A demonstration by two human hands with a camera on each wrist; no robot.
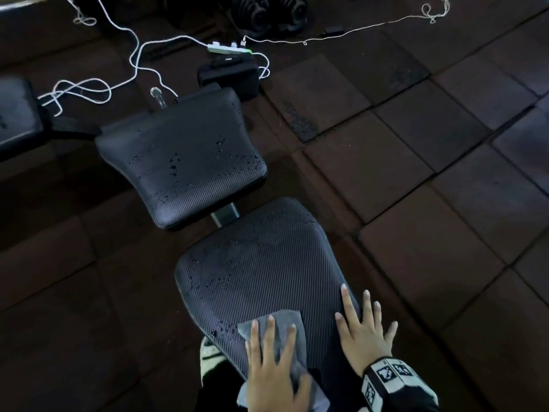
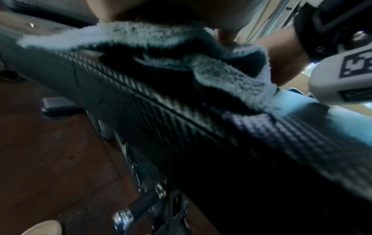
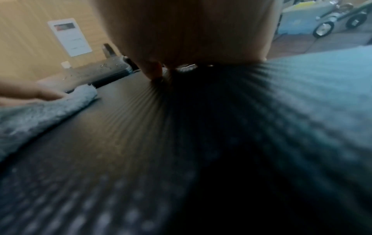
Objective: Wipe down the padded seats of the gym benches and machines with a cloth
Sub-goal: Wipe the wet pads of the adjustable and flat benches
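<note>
A black ribbed bench pad (image 1: pixel 258 263) lies in front of me, speckled with droplets. My left hand (image 1: pixel 271 352) presses a grey cloth (image 1: pixel 282 321) flat onto its near end with straight, spread fingers. The cloth (image 2: pixel 211 70) bunches over the pad's edge in the left wrist view. My right hand (image 1: pixel 364 328) rests flat on the pad's right edge, fingers spread, holding nothing. A second pad (image 1: pixel 181 153), also wet with droplets, sits beyond it. In the right wrist view the cloth (image 3: pixel 40 111) lies to the left on the pad (image 3: pixel 141 143).
White cables (image 1: pixel 133 60) and a power strip (image 1: pixel 227 47) lie on the dark tiled floor beyond the bench, beside a black case (image 1: pixel 228 75) and dumbbells (image 1: pixel 267 11). Another pad (image 1: pixel 15 117) is at far left. A shoe (image 1: pixel 209 356) stands under the pad's near left.
</note>
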